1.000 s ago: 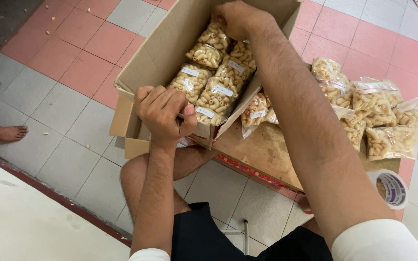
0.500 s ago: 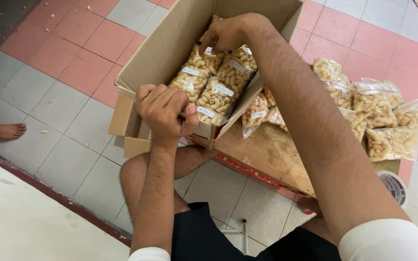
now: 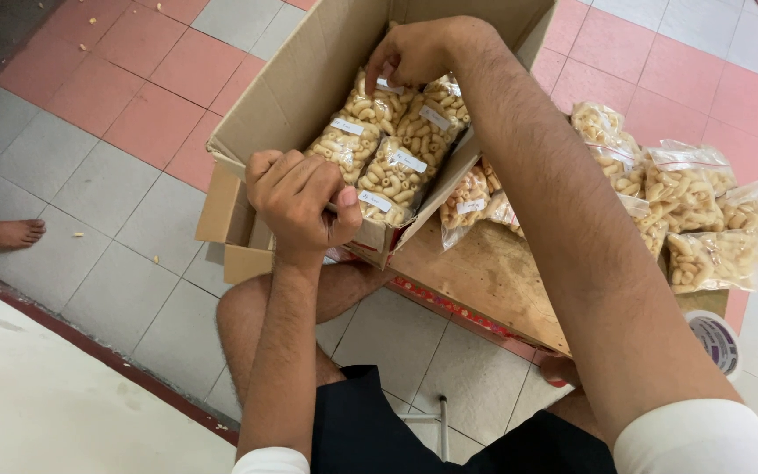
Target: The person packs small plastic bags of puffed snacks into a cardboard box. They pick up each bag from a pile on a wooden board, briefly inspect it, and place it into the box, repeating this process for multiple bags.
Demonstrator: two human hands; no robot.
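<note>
The clear packet of macaroni-shaped snacks (image 3: 377,104) stands in the far row inside the open cardboard box (image 3: 296,88), and the right hand (image 3: 416,54) bends over it from above with its fingers (image 3: 382,68) pinched on the packet's top edge, just by the white label. Beside and in front of it, more such packets (image 3: 396,162) stand packed tight, each clear, filled with pale yellow curled pieces and bearing a small white label, so there is hardly any gap between them; bare room shows only toward the box's tall far-left wall. The left hand (image 3: 298,204) is clenched over the near rim of the box, thumb pressed on the inner side, with a folded-out flap (image 3: 221,211) hanging below it. The box rests tilted against the person's knee and a low wooden board (image 3: 493,276). On that board, right of the box, lie loose packets (image 3: 695,224) in a heap, well apart from both hands, and a tape roll (image 3: 718,341) sits on the floor by the board's near corner. Another person's bare foot (image 3: 2,235) rests on the tiled floor (image 3: 107,175) far left.
</note>
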